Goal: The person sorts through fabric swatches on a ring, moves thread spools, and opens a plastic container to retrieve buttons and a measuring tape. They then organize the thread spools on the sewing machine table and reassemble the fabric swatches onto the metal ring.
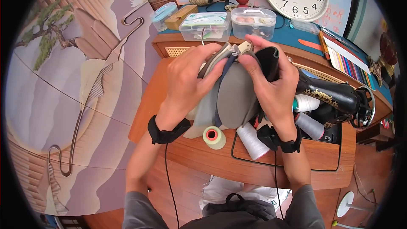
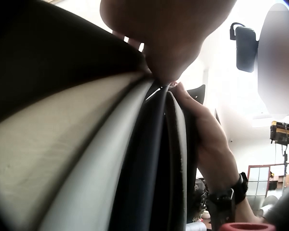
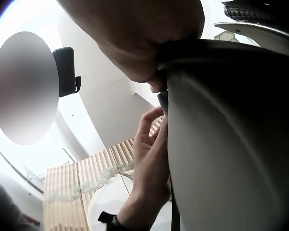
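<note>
Both hands hold up a bundle of soft sheet swatches by their upper ends, above the wooden table. My left hand [image 1: 186, 78] pinches the left part of the bundle between thumb and fingers. Fanned out in the left wrist view are a beige swatch [image 2: 62, 118], a light grey swatch [image 2: 98, 154] and a dark blue swatch [image 2: 151, 168]. My right hand [image 1: 273, 85] grips the right part, with its thumb on the grey swatch [image 1: 236, 95] and a black swatch [image 1: 269, 61] curling beside it. Between the hands, a small cream tab [image 1: 245, 47] with a hole shows at the top.
Below the swatches, a pale green thread cone [image 1: 214, 138] stands near a white thread cone [image 1: 252, 141] lying on its side. At right are a grey thread cone [image 1: 310, 125] and a black sewing machine [image 1: 326, 93]. Clear plastic boxes [image 1: 253, 30] line the shelf behind.
</note>
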A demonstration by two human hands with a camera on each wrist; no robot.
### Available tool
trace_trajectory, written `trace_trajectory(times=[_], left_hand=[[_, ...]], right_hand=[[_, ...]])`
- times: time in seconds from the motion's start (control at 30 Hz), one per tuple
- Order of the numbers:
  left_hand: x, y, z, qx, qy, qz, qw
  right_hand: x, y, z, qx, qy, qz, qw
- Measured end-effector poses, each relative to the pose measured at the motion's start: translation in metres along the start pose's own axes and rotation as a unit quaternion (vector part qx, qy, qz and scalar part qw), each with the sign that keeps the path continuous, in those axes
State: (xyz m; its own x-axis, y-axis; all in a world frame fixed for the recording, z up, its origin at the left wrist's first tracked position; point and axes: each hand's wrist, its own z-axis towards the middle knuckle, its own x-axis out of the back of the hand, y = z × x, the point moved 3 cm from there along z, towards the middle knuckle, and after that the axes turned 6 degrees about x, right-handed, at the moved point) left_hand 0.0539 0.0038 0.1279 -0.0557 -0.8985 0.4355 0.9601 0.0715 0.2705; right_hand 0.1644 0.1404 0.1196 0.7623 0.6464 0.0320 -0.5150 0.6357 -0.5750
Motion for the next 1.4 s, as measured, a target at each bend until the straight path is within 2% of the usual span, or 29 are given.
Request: trace_trajectory(times=[0.23,0.3,0.33,0.4,0.53,0.63,0.7,0.73,0.8,0.83,0.9,1.03,1.1,1.13,1.17,1.23,1.27,1.3,1.37,1.4], left_hand=[[-0.005,0.005,0.001,0.032,0.013,-0.008,0.999],[-0.005,0.006,0.002,0.048,0.034,-0.017,0.998],[-0.006,0.006,0.001,0.046,0.033,-0.018,0.998],[-0.008,0.005,-0.001,0.040,0.008,-0.027,0.999],[-0.008,0.002,-0.002,0.010,0.020,-0.053,0.998],[-0.002,-0.003,-0.002,0.016,0.009,-0.035,0.999],[0.005,-0.003,-0.001,-0.068,0.035,0.059,0.995],[0.008,-0.005,0.000,-0.068,0.035,0.059,0.995],[0.013,-0.004,-0.003,-0.189,0.094,0.140,0.967],[0.015,-0.007,-0.004,-0.189,0.095,0.140,0.967],[0.017,-0.008,-0.010,-0.248,0.095,0.152,0.952],[0.009,-0.025,-0.019,-0.192,0.085,0.130,0.969],[0.000,-0.026,-0.016,-0.074,0.044,-0.061,0.994],[-0.003,-0.026,-0.013,-0.014,0.022,-0.156,0.987],[-0.002,-0.023,-0.010,-0.013,0.023,-0.157,0.987],[-0.003,-0.014,-0.004,0.008,-0.124,-0.210,0.970],[-0.002,-0.012,-0.003,-0.014,-0.169,-0.212,0.962],[0.002,-0.010,-0.001,-0.013,-0.168,-0.211,0.963],[0.004,-0.005,0.002,-0.029,-0.228,-0.231,0.946],[0.006,-0.003,0.004,-0.028,-0.228,-0.231,0.946]], right_hand=[[0.000,0.001,-0.001,0.051,0.016,-0.043,0.998],[0.001,0.002,-0.002,0.009,0.033,-0.010,0.999],[0.002,0.001,-0.002,0.009,0.035,-0.010,0.999],[0.006,0.002,-0.001,-0.054,0.059,0.046,0.996],[0.008,0.005,0.001,-0.069,0.064,0.092,0.991],[0.005,0.002,0.000,-0.035,0.048,0.080,0.995],[0.004,0.002,-0.002,-0.047,0.030,0.070,0.996],[0.003,0.002,-0.002,-0.046,0.031,0.069,0.996],[0.000,0.005,-0.003,-0.093,0.008,0.111,0.989],[-0.001,0.007,-0.003,-0.092,0.008,0.111,0.989],[-0.003,0.014,-0.004,-0.120,-0.011,0.130,0.984],[-0.005,0.021,-0.004,-0.100,-0.038,0.130,0.986],[-0.006,0.025,-0.005,-0.065,-0.024,0.126,0.990],[-0.006,0.027,-0.005,-0.064,-0.024,0.126,0.990],[-0.005,0.028,-0.006,-0.058,-0.024,0.132,0.989],[-0.004,0.029,-0.006,-0.054,-0.027,0.140,0.988],[-0.004,0.028,-0.006,-0.047,-0.027,0.143,0.988],[-0.004,0.028,-0.005,-0.039,-0.027,0.146,0.988],[-0.003,0.028,-0.004,-0.041,-0.030,0.148,0.988],[-0.003,0.028,-0.004,-0.043,-0.034,0.150,0.987]])
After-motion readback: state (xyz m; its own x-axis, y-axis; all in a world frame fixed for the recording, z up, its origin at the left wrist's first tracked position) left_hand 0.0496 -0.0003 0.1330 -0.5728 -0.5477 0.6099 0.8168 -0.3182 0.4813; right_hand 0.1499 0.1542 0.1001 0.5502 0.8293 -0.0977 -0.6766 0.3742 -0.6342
